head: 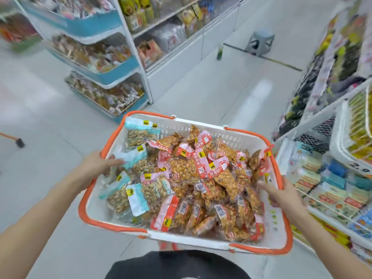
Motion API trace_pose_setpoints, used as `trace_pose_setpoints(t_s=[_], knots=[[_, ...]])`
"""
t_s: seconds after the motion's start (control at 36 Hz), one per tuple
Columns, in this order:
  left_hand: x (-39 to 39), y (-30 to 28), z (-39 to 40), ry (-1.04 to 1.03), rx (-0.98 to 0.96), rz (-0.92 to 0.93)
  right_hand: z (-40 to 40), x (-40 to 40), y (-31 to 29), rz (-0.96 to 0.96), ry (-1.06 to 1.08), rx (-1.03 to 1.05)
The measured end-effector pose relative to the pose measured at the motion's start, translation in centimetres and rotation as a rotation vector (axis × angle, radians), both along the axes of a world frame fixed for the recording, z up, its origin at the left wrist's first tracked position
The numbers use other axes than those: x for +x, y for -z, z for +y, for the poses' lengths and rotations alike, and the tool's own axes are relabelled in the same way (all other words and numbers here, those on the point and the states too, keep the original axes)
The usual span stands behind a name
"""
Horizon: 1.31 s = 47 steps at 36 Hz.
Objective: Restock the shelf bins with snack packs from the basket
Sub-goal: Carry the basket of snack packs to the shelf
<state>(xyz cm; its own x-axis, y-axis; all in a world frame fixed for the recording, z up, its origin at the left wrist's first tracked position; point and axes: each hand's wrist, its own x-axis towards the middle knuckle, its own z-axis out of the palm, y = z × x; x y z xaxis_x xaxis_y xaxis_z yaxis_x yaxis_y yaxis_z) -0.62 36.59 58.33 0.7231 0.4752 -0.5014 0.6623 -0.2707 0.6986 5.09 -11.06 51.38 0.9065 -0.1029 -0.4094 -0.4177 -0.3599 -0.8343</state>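
Two hands [96, 164] [285, 195] grip perforated plastic basket [221, 241].

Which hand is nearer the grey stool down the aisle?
Right. The right hand grips the basket rim on the side below the grey stool; the left hand grips the opposite rim.

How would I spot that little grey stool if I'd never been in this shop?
Look up the aisle floor past the basket. The grey stool stands at the far end beside a green bottle; it is the only seat, standing alone on open floor.
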Motion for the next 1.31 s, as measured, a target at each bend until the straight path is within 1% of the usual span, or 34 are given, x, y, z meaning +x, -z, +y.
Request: trace_pose_setpoints(t_s=[0.08,0.17,0.22,0.36,0.42,0.58,0.64,0.72,0.81,0.86,0.97,1.17,1.31], knots=[[3.1,-0.5,3.6,0.002,-0.106,-0.068,3.4,3.5,-0.6,-0.017,-0.008,-0.017],[6.9,-0.5,6.7,0.016,-0.132,-0.095,6.2,7.4,-1.0,-0.032,-0.019,-0.035],[9.8,-0.5,8.0,0.012,-0.124,-0.106,7.5,10.5,-1.3,-0.051,-0.007,-0.058],[18.0,0.1,10.3,-0.012,-0.032,-0.075,9.1,19.7,-1.2,-0.081,0.023,-0.120],[22.0,0.1,10.2,-0.017,-0.011,-0.072,9.4,23.6,-1.1,-0.082,0.022,-0.129],[34.2,0.0,9.4,-0.002,-0.023,-0.147,10.2,36.0,-1.7,-0.102,0.030,-0.201],[38.4,-0.1,9.9,-0.010,-0.044,-0.132,10.4,39.9,-2.3,-0.105,0.031,-0.224],[44.4,0.1,10.5,-0.008,-0.050,-0.133,10.9,45.4,-3.4,-0.122,0.026,-0.194],[50.4,0.0,10.5,-0.002,-0.019,-0.135,11.4,51.0,-4.2,-0.140,0.033,-0.208],[54.5,0.1,10.7,0.029,0.001,-0.136,11.7,54.6,-4.3,-0.139,0.043,-0.232],[63.5,1.0,11.1,0.025,0.000,-0.126,12.0,62.3,-3.5,-0.133,0.080,-0.260],[80.3,1.3,11.8,0.078,0.046,-0.074,12.7,76.3,-3.6,-0.110,0.146,-0.232],[91.3,0.5,10.3,0.099,0.048,-0.115,12.1,85.7,-4.7,-0.123,0.178,-0.246]])
